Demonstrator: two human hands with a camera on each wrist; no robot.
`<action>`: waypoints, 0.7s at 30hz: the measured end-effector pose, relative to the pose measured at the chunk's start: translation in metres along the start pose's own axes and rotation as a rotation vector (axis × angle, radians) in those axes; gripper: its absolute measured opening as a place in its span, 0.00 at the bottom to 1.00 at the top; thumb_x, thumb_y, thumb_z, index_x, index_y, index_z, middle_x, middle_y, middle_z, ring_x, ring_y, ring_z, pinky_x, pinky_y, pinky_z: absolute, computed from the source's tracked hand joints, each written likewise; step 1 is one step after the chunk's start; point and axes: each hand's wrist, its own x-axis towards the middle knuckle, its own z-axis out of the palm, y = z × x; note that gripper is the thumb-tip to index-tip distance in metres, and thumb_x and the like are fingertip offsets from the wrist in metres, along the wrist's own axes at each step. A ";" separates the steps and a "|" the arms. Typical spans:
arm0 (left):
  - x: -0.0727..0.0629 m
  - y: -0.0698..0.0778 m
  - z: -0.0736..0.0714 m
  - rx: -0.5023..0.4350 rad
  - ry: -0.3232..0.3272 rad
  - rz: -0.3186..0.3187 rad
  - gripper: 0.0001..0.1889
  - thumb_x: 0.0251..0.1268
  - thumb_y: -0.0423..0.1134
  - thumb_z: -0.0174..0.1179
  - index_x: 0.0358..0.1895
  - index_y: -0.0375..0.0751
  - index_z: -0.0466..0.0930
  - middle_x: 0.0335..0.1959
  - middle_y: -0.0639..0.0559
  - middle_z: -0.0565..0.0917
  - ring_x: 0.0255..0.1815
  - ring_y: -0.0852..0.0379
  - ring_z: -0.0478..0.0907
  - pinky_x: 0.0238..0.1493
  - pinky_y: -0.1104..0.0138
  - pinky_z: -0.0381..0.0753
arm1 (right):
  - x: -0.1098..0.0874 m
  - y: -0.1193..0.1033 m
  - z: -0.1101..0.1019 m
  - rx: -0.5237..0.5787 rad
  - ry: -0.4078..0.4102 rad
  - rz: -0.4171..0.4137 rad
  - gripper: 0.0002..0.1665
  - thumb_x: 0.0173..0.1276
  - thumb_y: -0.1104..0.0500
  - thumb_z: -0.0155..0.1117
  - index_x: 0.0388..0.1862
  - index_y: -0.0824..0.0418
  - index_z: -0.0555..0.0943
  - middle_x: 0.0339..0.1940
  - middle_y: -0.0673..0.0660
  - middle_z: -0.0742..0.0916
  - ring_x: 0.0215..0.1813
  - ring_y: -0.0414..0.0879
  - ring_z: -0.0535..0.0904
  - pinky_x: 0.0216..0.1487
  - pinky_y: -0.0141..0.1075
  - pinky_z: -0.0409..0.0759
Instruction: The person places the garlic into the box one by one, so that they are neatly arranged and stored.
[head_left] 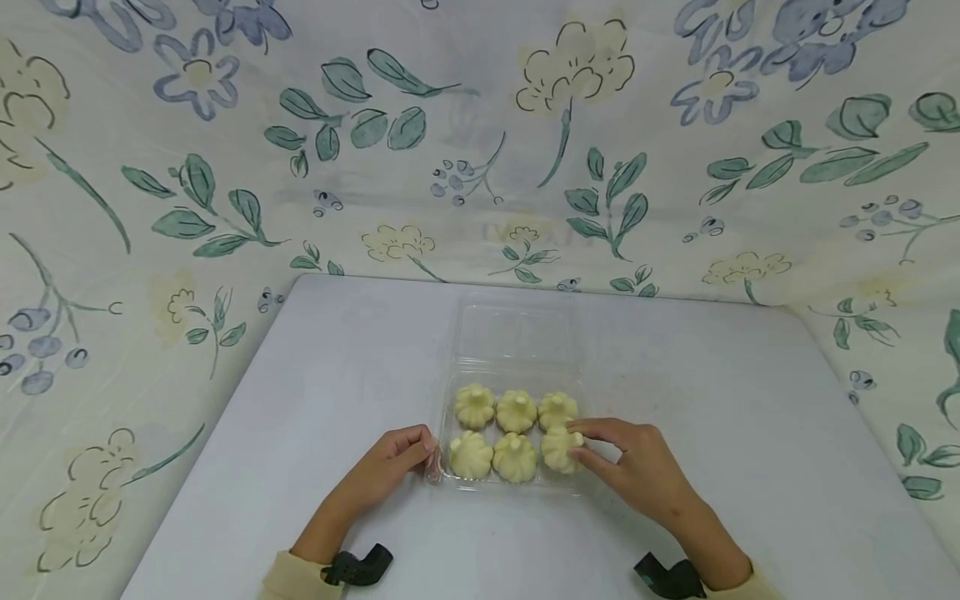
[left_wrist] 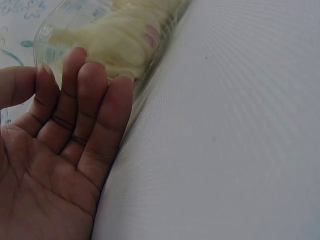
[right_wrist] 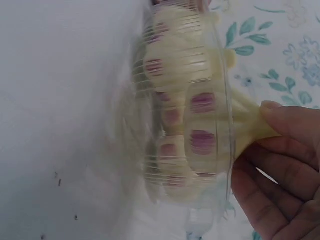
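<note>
A clear plastic clamshell box (head_left: 517, 333) lies with its lid laid back on the table. Inside it, several pale yellow garlic bulbs (head_left: 515, 457) stand in two rows. My right hand (head_left: 637, 467) pinches the stem of the front right garlic bulb (head_left: 558, 452) between thumb and fingers. In the right wrist view that garlic bulb (right_wrist: 205, 125) is still within the box wall, with purple patches on its underside. At the box's left edge, my left hand (head_left: 390, 462) grips the rim with its fingertips. The left palm (left_wrist: 45, 185) faces the wrist camera.
The box rests on a white table (head_left: 352, 358). Behind and beside the table hangs a flowered cloth (head_left: 487, 125). Each wrist wears a black band (head_left: 360, 567). Small dark specks (right_wrist: 60, 182) dot the tabletop in the right wrist view.
</note>
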 end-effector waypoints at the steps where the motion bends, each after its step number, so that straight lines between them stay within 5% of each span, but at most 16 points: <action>1: 0.000 0.000 0.000 0.000 0.000 0.000 0.16 0.85 0.39 0.48 0.35 0.32 0.75 0.33 0.49 0.78 0.37 0.59 0.77 0.42 0.65 0.80 | 0.000 0.000 0.001 -0.003 -0.005 -0.001 0.19 0.61 0.61 0.81 0.52 0.56 0.90 0.48 0.50 0.92 0.47 0.43 0.89 0.43 0.44 0.87; 21: 0.000 -0.002 0.000 0.001 0.005 -0.001 0.17 0.86 0.40 0.49 0.35 0.31 0.74 0.32 0.50 0.76 0.36 0.60 0.75 0.41 0.65 0.78 | 0.004 -0.008 0.007 -0.115 -0.141 0.046 0.18 0.64 0.59 0.80 0.53 0.55 0.88 0.51 0.51 0.90 0.53 0.49 0.87 0.52 0.44 0.85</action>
